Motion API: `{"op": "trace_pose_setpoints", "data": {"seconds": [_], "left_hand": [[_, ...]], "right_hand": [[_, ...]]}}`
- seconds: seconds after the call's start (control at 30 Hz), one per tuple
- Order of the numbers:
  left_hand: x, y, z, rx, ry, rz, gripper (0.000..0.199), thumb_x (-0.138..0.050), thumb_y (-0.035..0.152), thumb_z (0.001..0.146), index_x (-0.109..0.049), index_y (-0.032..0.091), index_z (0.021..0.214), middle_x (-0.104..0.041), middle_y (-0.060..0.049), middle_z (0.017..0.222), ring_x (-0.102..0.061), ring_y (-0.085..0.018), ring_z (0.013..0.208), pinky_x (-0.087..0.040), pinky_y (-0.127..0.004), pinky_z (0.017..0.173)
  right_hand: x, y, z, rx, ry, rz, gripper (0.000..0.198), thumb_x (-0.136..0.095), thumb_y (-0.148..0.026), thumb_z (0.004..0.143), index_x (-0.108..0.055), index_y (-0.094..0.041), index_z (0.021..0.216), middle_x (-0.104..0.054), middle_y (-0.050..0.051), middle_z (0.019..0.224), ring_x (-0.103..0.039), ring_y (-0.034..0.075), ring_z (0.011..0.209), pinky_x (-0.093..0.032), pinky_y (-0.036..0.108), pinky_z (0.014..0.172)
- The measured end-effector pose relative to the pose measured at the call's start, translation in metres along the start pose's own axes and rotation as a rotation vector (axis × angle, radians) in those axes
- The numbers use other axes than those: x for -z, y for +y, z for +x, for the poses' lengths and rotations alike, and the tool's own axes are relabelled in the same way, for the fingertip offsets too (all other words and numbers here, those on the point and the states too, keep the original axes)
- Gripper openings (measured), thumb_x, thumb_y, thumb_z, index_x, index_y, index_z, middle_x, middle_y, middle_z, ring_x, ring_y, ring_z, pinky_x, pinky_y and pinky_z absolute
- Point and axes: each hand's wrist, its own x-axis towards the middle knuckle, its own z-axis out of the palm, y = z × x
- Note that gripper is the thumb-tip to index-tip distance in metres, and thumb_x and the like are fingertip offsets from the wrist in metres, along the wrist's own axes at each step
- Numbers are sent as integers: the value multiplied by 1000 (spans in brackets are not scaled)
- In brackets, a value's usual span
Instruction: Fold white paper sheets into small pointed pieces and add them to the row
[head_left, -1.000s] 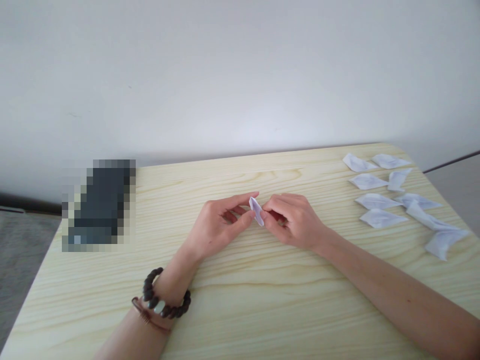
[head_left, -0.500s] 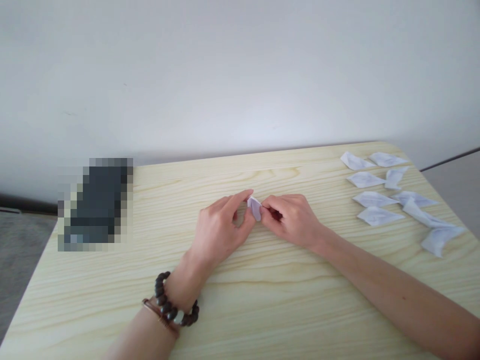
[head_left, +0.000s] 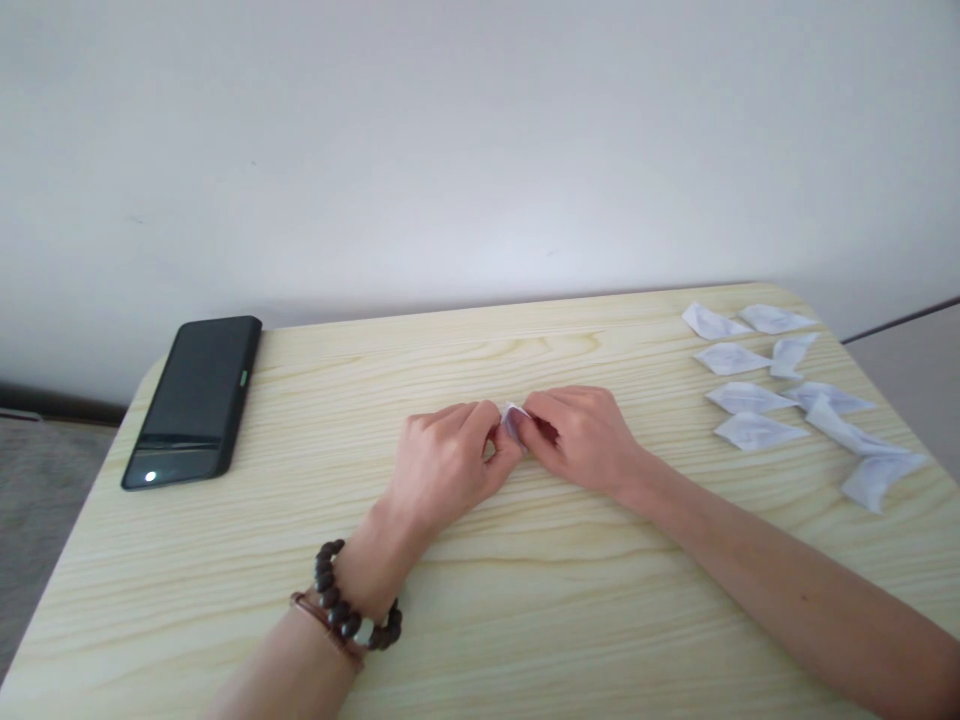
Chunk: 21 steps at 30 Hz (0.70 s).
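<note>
Between my two hands, above the middle of the wooden table (head_left: pixel 480 600), is a small folded piece of white paper (head_left: pixel 513 416). My left hand (head_left: pixel 448 458) pinches its left side between thumb and forefinger. From the other side my right hand (head_left: pixel 576 432) pinches it too, the thumb lying across its face. Fingers cover most of the paper, so its full shape is hidden. A dark bead bracelet (head_left: pixel 334 600) and a thin brown band circle my left wrist.
Several folded white papers, pointed like leaves, lie at the table's right side, one of them a folded paper (head_left: pixel 760 431) nearest my right hand. A black phone (head_left: pixel 196 395) lies at the far left. Behind the table rises a white wall (head_left: pixel 480 150).
My left thumb and forefinger have closed onto the paper, the forefinger coming down from its raised position. The paper has turned and shows less of its face. My right hand has barely moved.
</note>
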Motion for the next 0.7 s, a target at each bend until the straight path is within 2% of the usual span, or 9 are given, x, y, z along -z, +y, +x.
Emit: {"op": "trace_pose_setpoints", "data": {"seconds": [0.2,0.33,0.43,0.57,0.7], "left_hand": [[3,9,3,166,-140,96,22,-46,28,83,-51,19,63,-60,-1,57,-49,-14,50,-23,-27,50],[3,13,3,224,-154,146,22,-45,26,84,-54,19,66,-63,-3,60,-55,-16,55,-21,-28,50],[2,12,2,240,-155,157,21,-45,24,85,-56,19,67,-64,-3,60,-56,-16,56,-21,-28,50],[0,8,2,187,-135,154,26,-44,24,87,-56,19,64,-63,-2,57,-54,-15,51,-22,-28,49],[-1,5,1,182,-28,206,28,-47,21,84,-54,18,57,-61,-1,51,-52,-13,48,-20,-27,49]], "right_hand": [[-1,3,-1,61,-24,33,33,-41,-26,95,-52,-18,64,-57,-1,55,-46,10,49,-28,26,55],[-2,3,-1,78,-35,24,35,-40,-27,96,-54,-18,66,-58,-1,56,-47,11,50,-27,26,55],[-1,3,-1,81,-27,21,34,-41,-27,96,-54,-18,66,-58,0,56,-48,11,50,-28,26,55],[-1,1,-1,63,3,-4,32,-43,-24,94,-54,-18,65,-59,-1,56,-48,10,50,-29,26,55],[-3,-1,-2,-39,76,-69,29,-48,-21,88,-54,-18,60,-58,-1,51,-47,10,45,-26,25,53]]}}
